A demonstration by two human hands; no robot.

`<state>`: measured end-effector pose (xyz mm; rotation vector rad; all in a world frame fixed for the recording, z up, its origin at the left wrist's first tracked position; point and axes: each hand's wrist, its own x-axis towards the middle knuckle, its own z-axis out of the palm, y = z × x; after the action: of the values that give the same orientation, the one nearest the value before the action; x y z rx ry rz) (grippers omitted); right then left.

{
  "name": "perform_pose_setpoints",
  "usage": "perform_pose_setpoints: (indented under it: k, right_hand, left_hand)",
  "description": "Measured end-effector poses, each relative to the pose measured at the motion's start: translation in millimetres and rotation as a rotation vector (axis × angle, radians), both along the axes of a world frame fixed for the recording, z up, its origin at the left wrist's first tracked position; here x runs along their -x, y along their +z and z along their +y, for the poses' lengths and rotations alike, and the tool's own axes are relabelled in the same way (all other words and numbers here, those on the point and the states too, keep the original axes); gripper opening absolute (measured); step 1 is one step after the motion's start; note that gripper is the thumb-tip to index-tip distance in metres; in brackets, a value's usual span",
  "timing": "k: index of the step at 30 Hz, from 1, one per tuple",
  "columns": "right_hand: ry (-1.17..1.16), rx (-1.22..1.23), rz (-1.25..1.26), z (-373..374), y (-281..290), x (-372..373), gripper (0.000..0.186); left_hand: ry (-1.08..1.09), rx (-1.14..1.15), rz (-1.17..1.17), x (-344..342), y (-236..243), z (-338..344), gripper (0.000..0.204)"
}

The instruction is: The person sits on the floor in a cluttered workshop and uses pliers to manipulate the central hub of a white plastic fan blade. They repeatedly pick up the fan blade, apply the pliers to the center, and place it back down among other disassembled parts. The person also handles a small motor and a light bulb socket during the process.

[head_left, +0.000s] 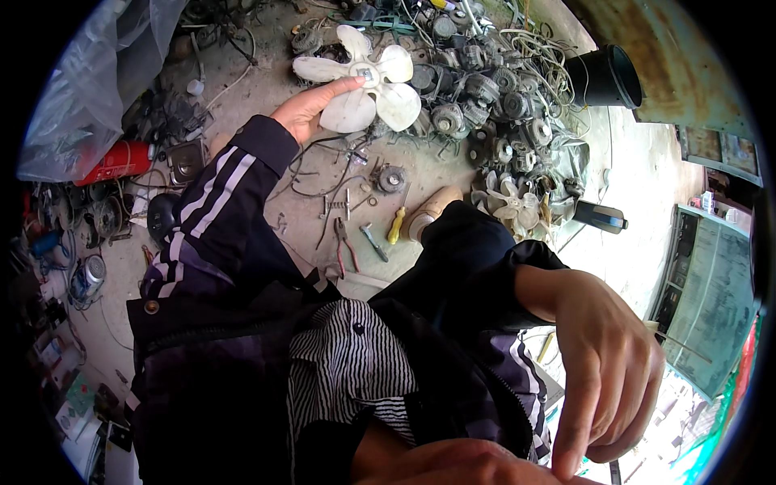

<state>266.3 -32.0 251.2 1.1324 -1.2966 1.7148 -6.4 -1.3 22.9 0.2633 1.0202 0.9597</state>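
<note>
- Beyond the white fan blade [364,77], a thick heap of small motors [485,105] and tangled wires [533,48] blocks any reach to the far right.
- Pliers [346,246], a yellow-handled screwdriver [395,225] and a wrench [373,242] lie scattered on the concrete floor [267,89] just under the left hand [311,109].
- Bare concrete shows to the left of the fan.
- A red cylinder [117,162] and plastic sheet [89,81] close off the left side.
- The right hand [606,364] hangs close to the jacket [453,339].

Right hand [606,372] fingertips cut off by the lower edge
</note>
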Motion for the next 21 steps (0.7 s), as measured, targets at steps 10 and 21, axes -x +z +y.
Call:
perform_pose_setpoints:
  k: [10, 21]
  right_hand:
    - [0.337, 0.057, -0.107, 22, -19, 9, 0.020]
    - [-0.736, 0.605, -1.455, 75, -149, 68, 0.024]
  left_hand:
    - [0.049, 0.003, -0.015, 4, 2, -4, 0.042]
    - [0.124, -0.181, 0.061, 12, 14, -1, 0.042]
